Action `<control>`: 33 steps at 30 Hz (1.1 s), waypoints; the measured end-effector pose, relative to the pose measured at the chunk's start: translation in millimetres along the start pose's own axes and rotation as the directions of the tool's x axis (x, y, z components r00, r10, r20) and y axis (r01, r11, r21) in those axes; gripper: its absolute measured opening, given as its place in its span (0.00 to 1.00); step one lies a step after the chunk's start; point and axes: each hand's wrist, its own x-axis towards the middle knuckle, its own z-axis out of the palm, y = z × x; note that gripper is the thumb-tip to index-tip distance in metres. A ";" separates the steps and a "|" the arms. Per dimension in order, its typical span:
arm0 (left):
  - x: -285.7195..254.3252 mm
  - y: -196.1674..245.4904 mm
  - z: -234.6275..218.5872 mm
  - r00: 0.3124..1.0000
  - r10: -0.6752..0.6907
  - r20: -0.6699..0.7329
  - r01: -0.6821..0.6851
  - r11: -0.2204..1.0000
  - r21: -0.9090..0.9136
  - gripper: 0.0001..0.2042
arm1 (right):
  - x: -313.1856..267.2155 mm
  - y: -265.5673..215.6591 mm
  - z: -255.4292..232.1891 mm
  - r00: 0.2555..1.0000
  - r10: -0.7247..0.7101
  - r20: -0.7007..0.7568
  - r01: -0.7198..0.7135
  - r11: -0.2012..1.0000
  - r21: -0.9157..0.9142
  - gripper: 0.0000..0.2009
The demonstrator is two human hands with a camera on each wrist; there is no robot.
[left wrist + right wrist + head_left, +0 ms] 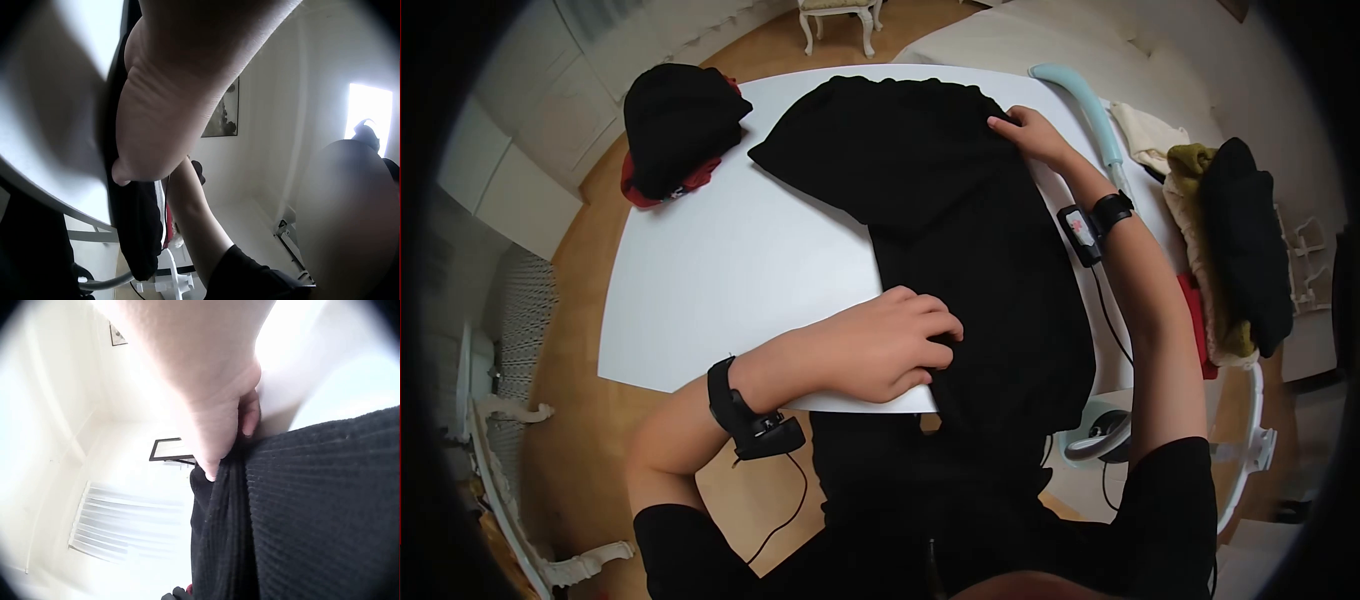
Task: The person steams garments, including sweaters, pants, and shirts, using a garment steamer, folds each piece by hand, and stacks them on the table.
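A black ribbed garment (960, 220) lies spread across the white table (730, 260), and its lower part hangs over the near edge. My left hand (935, 350) grips the garment's left edge near the table's front edge, fingers curled into the cloth. My right hand (1007, 126) pinches the garment's far right edge. In the right wrist view the fingers (247, 415) tuck into a fold of the ribbed garment (312, 512). In the left wrist view the heel of my left hand (156, 119) presses against the black garment (137, 219) at the table (50, 131) edge.
A pile of folded black and red clothes (675, 130) sits at the table's far left corner. A light blue tube (1090, 110) lies along the right edge. More clothes (1235, 240) hang over a white rack on the right. A white chair (840, 20) stands beyond the table.
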 end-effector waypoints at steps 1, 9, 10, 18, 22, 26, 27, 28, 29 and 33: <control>-2.3 3.4 -2.4 1.000 -0.016 -0.010 0.016 1.000 0.020 0.07 | 4.8 4.8 5.1 1.000 0.000 -0.001 0.000 1.000 0.023 0.28; 23.5 53.8 4.8 0.981 0.055 0.187 -0.055 0.998 -0.003 0.28 | 2.3 17.6 30.8 0.927 -0.061 -0.369 0.070 0.998 0.010 0.24; 27.4 57.8 13.4 0.974 0.097 0.204 -0.105 0.994 0.031 0.32 | 0.8 15.2 31.6 0.902 -0.096 -0.421 0.111 0.994 0.011 0.25; 31.3 53.5 69.3 0.983 0.168 0.069 -0.182 0.889 0.420 0.31 | -2.4 12.3 30.5 0.800 -0.196 -0.568 0.184 0.980 -0.079 0.24; 36.7 52.1 49.0 0.992 0.114 0.060 -0.126 0.952 0.280 0.27 | -0.6 13.3 31.8 0.908 -0.063 -0.414 0.049 0.998 -0.043 0.25; 38.3 35.7 3.5 0.988 -0.100 -0.121 0.035 0.892 -0.451 0.25 | 10.7 23.5 28.3 0.921 -0.028 -0.388 0.116 0.972 0.205 0.27; 40.0 32.9 -12.6 0.975 -0.136 -0.173 0.027 0.854 -0.519 0.29 | 13.8 28.7 29.1 0.919 -0.033 -0.394 0.123 0.971 0.206 0.27; 38.3 30.2 -26.8 0.932 -0.291 -0.216 0.126 0.819 -0.560 0.25 | 16.7 32.5 30.1 0.915 0.006 -0.403 0.141 0.932 0.334 0.28; 37.1 27.6 -38.0 0.863 -0.438 -0.250 0.214 0.767 -0.605 0.22 | 17.3 30.8 27.6 0.913 0.045 -0.406 0.159 0.877 0.454 0.29; 58.6 0.9 -73.3 0.402 -0.755 -0.519 -0.209 0.476 -0.854 0.17 | 7.4 21.0 14.5 0.958 0.194 -0.209 0.037 0.643 0.765 0.30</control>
